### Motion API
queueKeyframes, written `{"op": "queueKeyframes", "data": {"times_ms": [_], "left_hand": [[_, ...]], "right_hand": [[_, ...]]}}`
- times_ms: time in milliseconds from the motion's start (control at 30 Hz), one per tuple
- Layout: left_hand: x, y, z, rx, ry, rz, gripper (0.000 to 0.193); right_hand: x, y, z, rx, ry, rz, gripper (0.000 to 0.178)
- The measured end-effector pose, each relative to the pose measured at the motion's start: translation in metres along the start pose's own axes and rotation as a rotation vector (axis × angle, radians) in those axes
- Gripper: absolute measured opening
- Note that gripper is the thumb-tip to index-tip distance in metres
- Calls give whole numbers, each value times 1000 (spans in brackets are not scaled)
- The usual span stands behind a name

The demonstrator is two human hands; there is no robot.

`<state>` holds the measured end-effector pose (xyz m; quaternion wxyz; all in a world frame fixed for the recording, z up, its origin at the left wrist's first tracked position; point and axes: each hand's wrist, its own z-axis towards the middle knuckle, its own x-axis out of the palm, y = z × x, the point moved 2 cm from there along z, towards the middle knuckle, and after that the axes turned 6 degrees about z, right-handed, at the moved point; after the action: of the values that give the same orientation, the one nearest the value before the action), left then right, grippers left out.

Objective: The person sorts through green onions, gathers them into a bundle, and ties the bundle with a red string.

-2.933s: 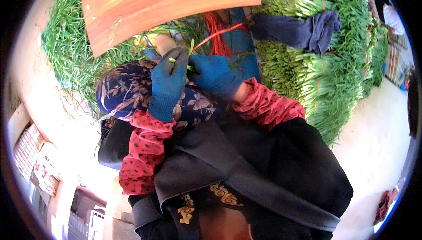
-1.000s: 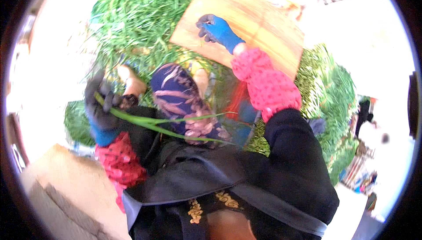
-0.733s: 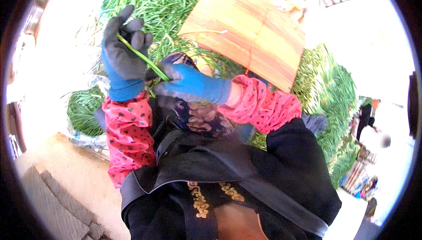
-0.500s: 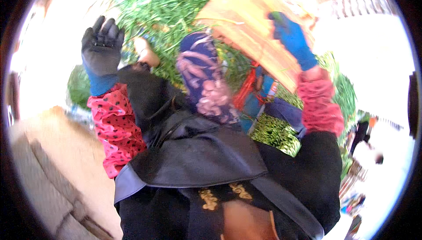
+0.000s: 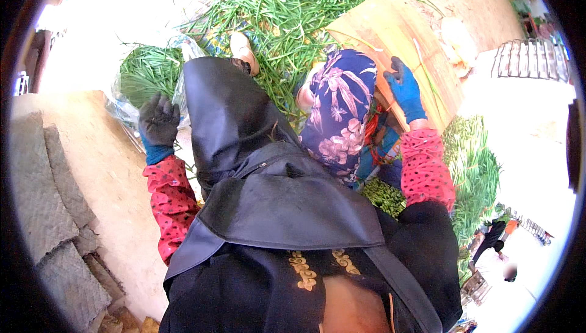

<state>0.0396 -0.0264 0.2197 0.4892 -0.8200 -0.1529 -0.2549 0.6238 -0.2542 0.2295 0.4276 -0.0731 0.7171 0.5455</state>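
My left hand (image 5: 160, 122), in a dark-palmed blue glove, is raised with the fingers up and apart. It holds nothing I can see and is just in front of a clear plastic bag of long green stalks (image 5: 149, 75). My right hand (image 5: 405, 94), in a matching glove, is at the near part of a wooden board (image 5: 395, 31). Its fingers are partly bent and apart, with nothing visible in them; whether they touch the board I cannot tell. A few thin green stalks (image 5: 427, 67) lie on the board. Beyond my knees spreads a big heap of loose green stalks (image 5: 287, 3).
A black apron (image 5: 287, 199) covers my lap, beside a dark blue flowered cloth (image 5: 342, 113) over my knee. Red strings (image 5: 371, 124) hang below the board. More bundled greens (image 5: 473, 174) lie at right. Grey slabs (image 5: 43, 180) are at left; a person (image 5: 488, 244) is far right.
My left hand has lowered toward the bag of stalks. My right hand has come down and nearer along the board. The view has shifted, so the heap and board appear farther right.
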Motion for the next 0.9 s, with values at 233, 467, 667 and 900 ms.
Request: {"op": "queueKeyframes", "data": {"times_ms": [233,467,667,900], "left_hand": [[119,23,0,-195,149,-73,37],[159,-59,68,81,350,132,44],[182,-24,146,42,200,630,43],[72,32,261,-105,-10,738,49]], "right_hand": [[0,-15,9,37,11,616,42],[44,165,16,-127,-61,703,39],[257,60,28,545,151,861,55],[339,-74,-4,975,156,762,58]]}}
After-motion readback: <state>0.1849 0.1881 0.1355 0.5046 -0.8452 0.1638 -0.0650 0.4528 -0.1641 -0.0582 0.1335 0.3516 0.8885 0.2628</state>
